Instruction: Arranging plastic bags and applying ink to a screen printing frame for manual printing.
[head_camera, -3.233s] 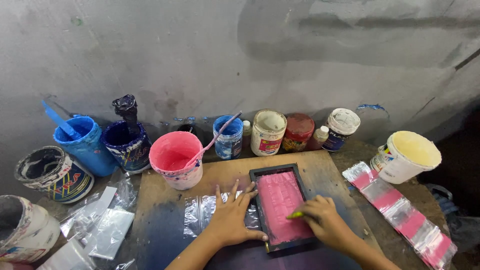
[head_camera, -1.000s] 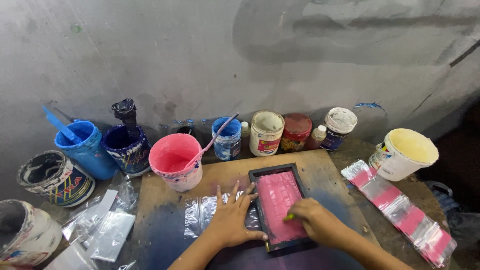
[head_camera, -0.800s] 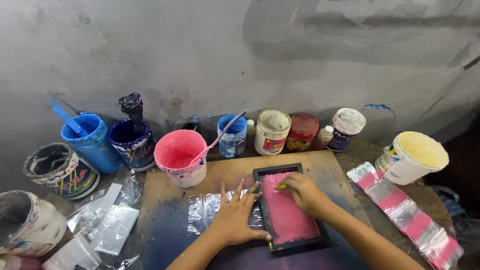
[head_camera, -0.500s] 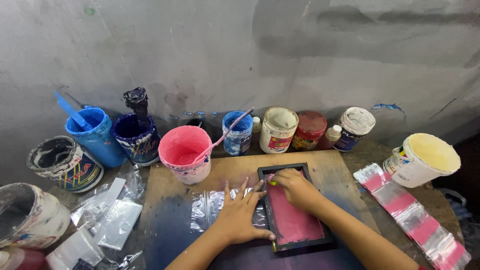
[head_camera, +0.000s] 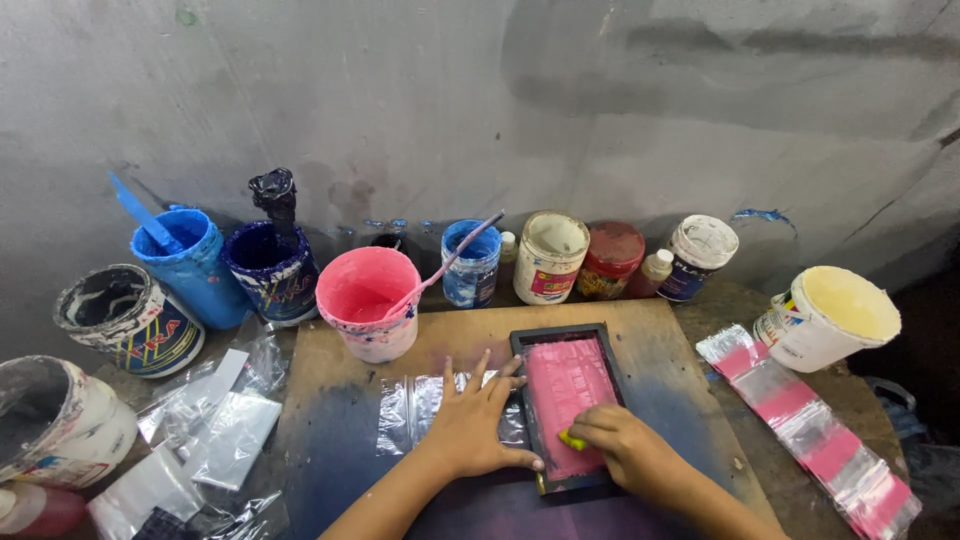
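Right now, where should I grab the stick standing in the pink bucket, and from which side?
Take the stick by its upper end, which leans up and to the right, clear of the pink bucket, toward the small blue can. Come from above and the front: the lower end sits in pink paint, and cans crowd behind. Both hands are busy at the black frame.

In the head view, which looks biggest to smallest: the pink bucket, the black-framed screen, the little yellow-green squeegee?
1. Black-framed screen, though it is nearer the camera.
2. Pink bucket.
3. Yellow-green squeegee, mostly hidden by the right hand.

Bare board right of the screen frame; paint pots crowding behind.
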